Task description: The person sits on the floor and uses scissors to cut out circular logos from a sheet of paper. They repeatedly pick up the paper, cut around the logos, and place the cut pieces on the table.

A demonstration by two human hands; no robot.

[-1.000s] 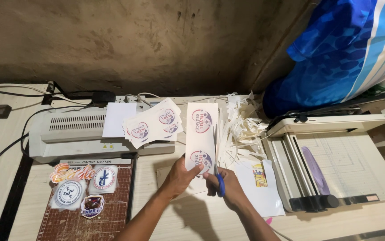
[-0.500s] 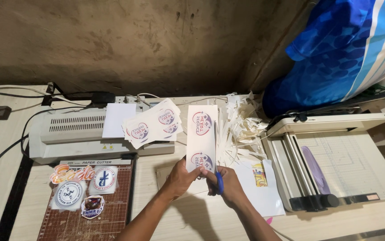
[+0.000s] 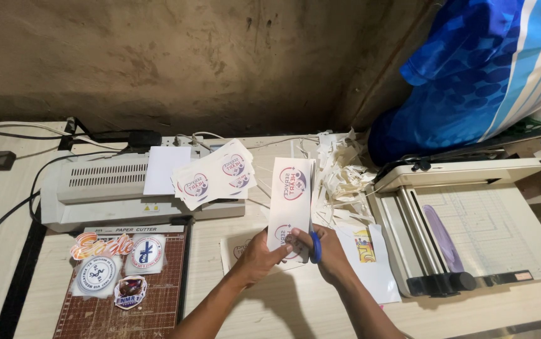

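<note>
The left hand (image 3: pixel 259 256) pinches the bottom left corner of the strip (image 3: pixel 291 204), thumb on top and fingers shut on the paper beneath. The right hand (image 3: pixel 332 254) is closed through the blue loops of the scissors (image 3: pixel 315 247), whose blades run up along the strip's right edge; how far the blades gape I cannot tell.

The strip looks light and thin, likely a printed sticker sheet. It holds itself nearly flat as it rises away from the hands, so it seems to have some stiffness, yet it would bend or crease under a hard pinch. A glossy face could slip, so a hold close to the cut line, near the lower edge as here, seems soundest.

It is a tall white rectangle with two round red-and-blue emblems, one near the top, one by the hands. It is held above the table (image 3: pixel 283 301), between a fan of matching prints (image 3: pixel 215 176) on the laminator (image 3: pixel 104 188) and a heap of white offcuts (image 3: pixel 342 172). Farther right stands a paper cutter (image 3: pixel 477 220); at left, a cutting mat (image 3: pixel 126 301) with finished stickers (image 3: pixel 98 273).
</note>
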